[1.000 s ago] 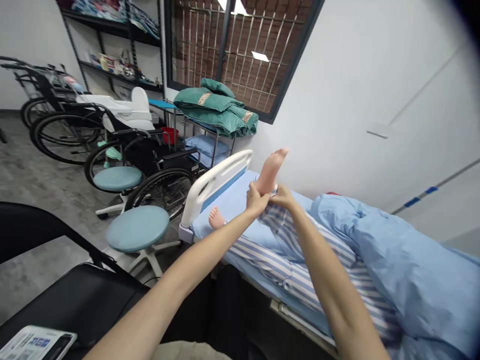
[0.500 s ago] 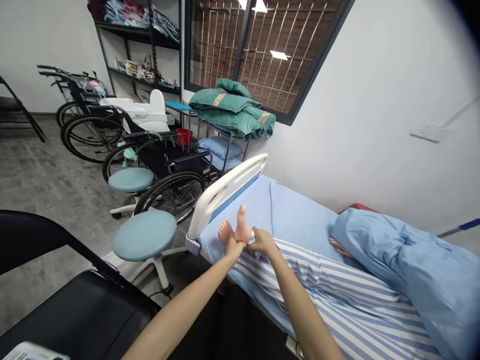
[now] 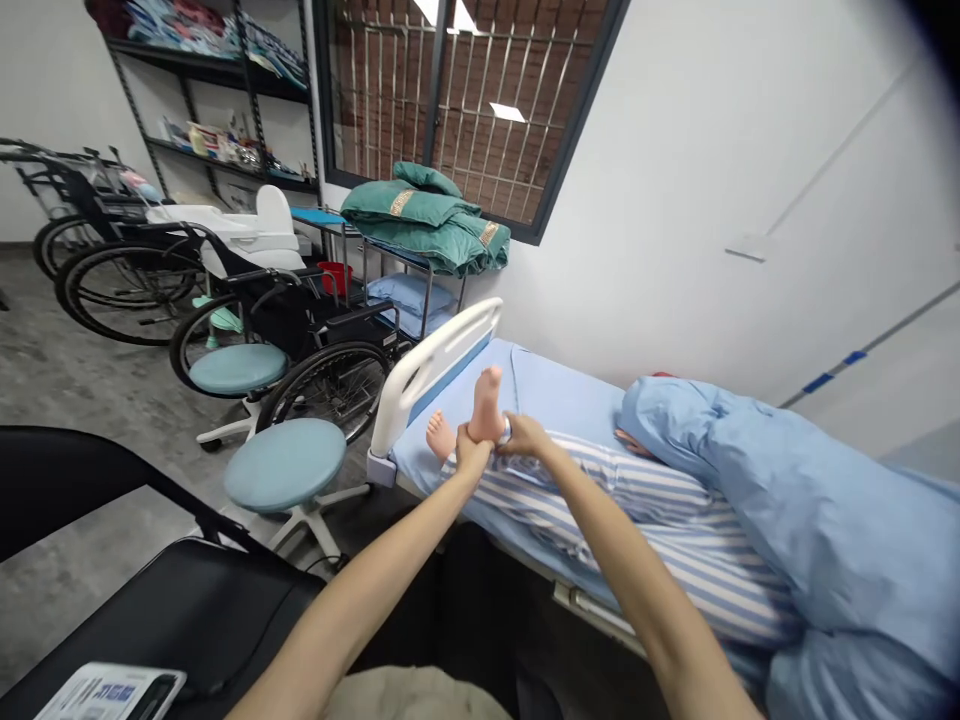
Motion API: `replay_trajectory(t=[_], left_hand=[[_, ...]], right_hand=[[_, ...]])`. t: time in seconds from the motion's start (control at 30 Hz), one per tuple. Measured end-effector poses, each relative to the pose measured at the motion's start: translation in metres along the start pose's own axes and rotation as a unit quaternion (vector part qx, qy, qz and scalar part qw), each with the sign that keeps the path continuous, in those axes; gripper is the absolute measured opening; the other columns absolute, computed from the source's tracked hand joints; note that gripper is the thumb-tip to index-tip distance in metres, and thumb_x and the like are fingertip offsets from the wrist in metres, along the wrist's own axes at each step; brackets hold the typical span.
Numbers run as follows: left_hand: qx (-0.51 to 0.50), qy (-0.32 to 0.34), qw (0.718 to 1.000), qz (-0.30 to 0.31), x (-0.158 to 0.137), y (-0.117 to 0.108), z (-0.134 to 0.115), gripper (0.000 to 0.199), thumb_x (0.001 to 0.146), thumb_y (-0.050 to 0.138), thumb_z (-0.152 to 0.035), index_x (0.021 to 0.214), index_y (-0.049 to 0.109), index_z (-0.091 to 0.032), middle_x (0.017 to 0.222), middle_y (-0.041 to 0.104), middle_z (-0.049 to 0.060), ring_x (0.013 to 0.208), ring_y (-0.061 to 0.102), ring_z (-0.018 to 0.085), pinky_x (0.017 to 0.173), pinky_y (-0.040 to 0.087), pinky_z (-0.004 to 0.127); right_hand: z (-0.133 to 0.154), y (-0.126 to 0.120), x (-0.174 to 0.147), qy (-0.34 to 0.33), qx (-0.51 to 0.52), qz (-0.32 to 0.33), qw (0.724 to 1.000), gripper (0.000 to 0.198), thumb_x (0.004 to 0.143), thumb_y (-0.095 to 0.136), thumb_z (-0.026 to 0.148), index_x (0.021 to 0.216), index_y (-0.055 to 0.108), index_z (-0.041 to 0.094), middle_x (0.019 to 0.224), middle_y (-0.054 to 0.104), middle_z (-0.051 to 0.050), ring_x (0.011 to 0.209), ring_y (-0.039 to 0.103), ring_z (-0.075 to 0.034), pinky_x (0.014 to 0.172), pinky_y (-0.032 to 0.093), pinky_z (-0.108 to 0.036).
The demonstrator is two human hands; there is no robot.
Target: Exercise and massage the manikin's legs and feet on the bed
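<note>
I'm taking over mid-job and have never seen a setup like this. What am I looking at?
There's no machine here: these are a person's bare hands, seen by a camera worn on their head, looking forward and down. The left hand holds the heel of an upright foot, while the right hand holds around its ankle. On the bed lie the other foot, legs in striped trousers and, farther right, a blue quilt.

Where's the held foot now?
The held foot is mid-frame in the head view, right of the other foot, left hand at heel, right hand at ankle.
</note>
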State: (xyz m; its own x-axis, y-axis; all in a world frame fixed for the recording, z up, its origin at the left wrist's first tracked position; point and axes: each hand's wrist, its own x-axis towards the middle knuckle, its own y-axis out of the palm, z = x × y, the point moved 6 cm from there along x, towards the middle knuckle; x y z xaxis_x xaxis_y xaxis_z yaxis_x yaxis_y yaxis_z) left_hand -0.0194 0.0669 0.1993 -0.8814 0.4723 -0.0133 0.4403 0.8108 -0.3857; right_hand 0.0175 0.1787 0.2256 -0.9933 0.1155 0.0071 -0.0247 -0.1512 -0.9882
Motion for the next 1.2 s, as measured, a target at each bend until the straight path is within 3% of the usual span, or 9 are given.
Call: replay_trajectory(t=[0.07,0.17,0.33,0.47,0.57,0.7,0.9,1.03,1.2], left_hand=[[-0.054,0.034,0.997,-0.046,-0.017,0.01,-0.028,0.052,0.067,0.048,-0.018,0.116,0.029,-0.019,0.106,0.052,0.007,0.097,0.049,0.018,0.079,0.04,0.029],[-0.175,0.148,0.964,-0.135,-0.041,0.017,-0.095,0.052,0.064,0.05,-0.017,0.113,0.034,-0.02,0.103,0.053,0.005,0.093,0.05,0.017,0.08,0.04,0.029],[-0.236,0.309,0.917,-0.095,-0.089,0.042,-0.229,0.056,0.064,0.05,-0.017,0.117,0.032,-0.023,0.116,0.043,0.006,0.107,0.041,0.019,0.091,0.033,0.032],[-0.268,0.372,0.889,-0.017,-0.126,0.071,-0.3,0.061,0.066,0.05,-0.016,0.122,0.026,-0.025,0.123,0.035,0.006,0.111,0.037,0.021,0.094,0.031,0.034],[-0.285,0.392,0.875,-0.004,-0.135,0.08,-0.316,0.063,0.067,0.048,-0.015,0.124,0.023,-0.025,0.124,0.033,0.006,0.115,0.033,0.022,0.096,0.028,0.035],[-0.264,0.391,0.882,-0.02,-0.116,0.07,-0.299,0.062,0.067,0.048,-0.014,0.123,0.024,-0.025,0.122,0.035,0.006,0.113,0.034,0.021,0.096,0.029,0.033],[-0.197,0.298,0.932,-0.068,-0.047,0.033,-0.229,0.056,0.064,0.052,-0.019,0.116,0.032,-0.024,0.113,0.045,0.004,0.104,0.043,0.019,0.089,0.035,0.032],[-0.17,0.189,0.965,-0.071,0.005,0.018,-0.153,0.049,0.061,0.055,-0.023,0.107,0.04,-0.022,0.095,0.054,0.003,0.087,0.051,0.017,0.076,0.041,0.03],[-0.201,0.027,0.976,-0.076,0.041,0.012,-0.035,0.037,0.053,0.056,-0.015,0.09,0.047,-0.017,0.07,0.055,-0.001,0.064,0.051,0.012,0.059,0.042,0.025]], right_hand=[[-0.004,-0.04,-0.015,-0.034,0.051,-0.041,0.997,0.05,0.048,0.066,0.033,0.093,0.054,0.015,0.085,0.062,-0.004,0.076,0.056,-0.021,0.063,0.039,-0.025],[-0.019,-0.111,-0.048,-0.07,0.118,-0.111,0.984,0.049,0.046,0.066,0.028,0.09,0.056,0.012,0.084,0.062,-0.002,0.079,0.055,-0.022,0.065,0.042,-0.026],[-0.061,-0.221,-0.132,-0.026,0.156,-0.226,0.961,0.042,0.052,0.062,0.023,0.091,0.058,0.007,0.084,0.062,-0.006,0.077,0.056,-0.02,0.066,0.045,-0.029],[-0.083,-0.269,-0.194,0.005,0.188,-0.298,0.936,0.042,0.059,0.058,0.019,0.099,0.056,0.008,0.093,0.061,-0.009,0.083,0.056,-0.019,0.072,0.045,-0.03],[-0.087,-0.279,-0.209,0.017,0.196,-0.326,0.925,0.038,0.06,0.058,0.021,0.096,0.057,0.01,0.089,0.063,-0.008,0.083,0.057,-0.021,0.072,0.047,-0.033],[-0.083,-0.268,-0.186,0.023,0.196,-0.325,0.925,0.041,0.055,0.061,0.023,0.093,0.058,0.01,0.083,0.063,-0.005,0.081,0.057,-0.023,0.071,0.047,-0.035],[-0.06,-0.22,-0.102,-0.006,0.195,-0.262,0.945,0.044,0.048,0.064,0.026,0.088,0.057,0.008,0.082,0.061,-0.004,0.077,0.056,-0.021,0.066,0.045,-0.03],[-0.044,-0.162,-0.039,-0.017,0.169,-0.191,0.967,0.048,0.049,0.063,0.03,0.092,0.054,0.011,0.084,0.06,-0.002,0.079,0.054,-0.021,0.065,0.043,-0.028],[-0.029,-0.061,0.019,0.077,0.029,-0.106,0.991,0.057,0.048,0.063,0.042,0.096,0.047,0.017,0.088,0.06,-0.005,0.081,0.054,-0.023,0.063,0.039,-0.028]])
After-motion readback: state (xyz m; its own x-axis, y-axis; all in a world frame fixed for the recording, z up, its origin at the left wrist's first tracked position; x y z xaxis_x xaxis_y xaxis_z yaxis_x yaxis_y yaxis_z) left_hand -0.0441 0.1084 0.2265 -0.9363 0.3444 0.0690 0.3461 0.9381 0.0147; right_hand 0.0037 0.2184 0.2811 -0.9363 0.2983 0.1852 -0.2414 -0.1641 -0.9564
